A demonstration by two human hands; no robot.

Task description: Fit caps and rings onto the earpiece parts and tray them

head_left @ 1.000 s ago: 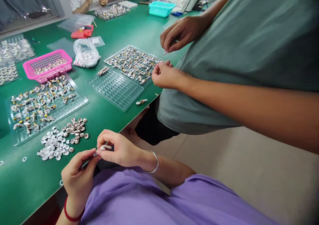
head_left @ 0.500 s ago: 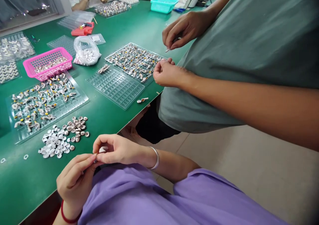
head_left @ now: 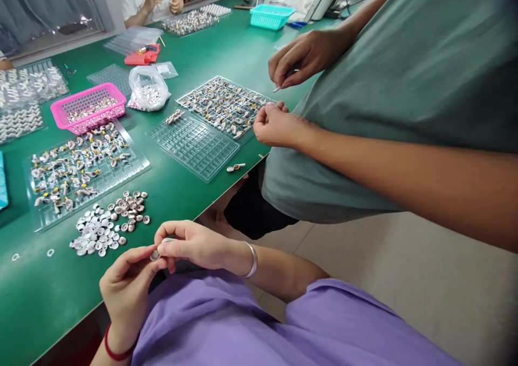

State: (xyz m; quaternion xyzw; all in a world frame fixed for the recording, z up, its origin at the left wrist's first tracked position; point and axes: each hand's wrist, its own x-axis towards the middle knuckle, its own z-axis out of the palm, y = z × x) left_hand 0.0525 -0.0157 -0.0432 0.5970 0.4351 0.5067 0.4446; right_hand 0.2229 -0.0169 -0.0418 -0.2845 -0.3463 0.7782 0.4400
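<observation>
Above my lap, at the table's front edge, my left hand (head_left: 125,285) pinches a small round cap (head_left: 155,255), its hollow side showing. My right hand (head_left: 190,242) meets it there, thumb and forefinger closed at the cap's edge. A sliver of a white piece (head_left: 167,240) shows between the right fingers; most of it is hidden. Just beyond my hands lies a heap of white round caps (head_left: 95,234), touching a heap of brownish caps (head_left: 131,207).
A clear tray (head_left: 137,166) of curved earbud-like parts lies behind the heaps, near a pink basket (head_left: 60,119) and a plastic bag (head_left: 149,93). At right a co-worker's hands (head_left: 283,126) work beside another filled tray (head_left: 226,107). Another person (head_left: 151,1) sits across the table.
The round cap has turned so its hollow side shows between my fingers. My right fingers have closed further over the white piece, which shows less. The view has shifted slightly left.
</observation>
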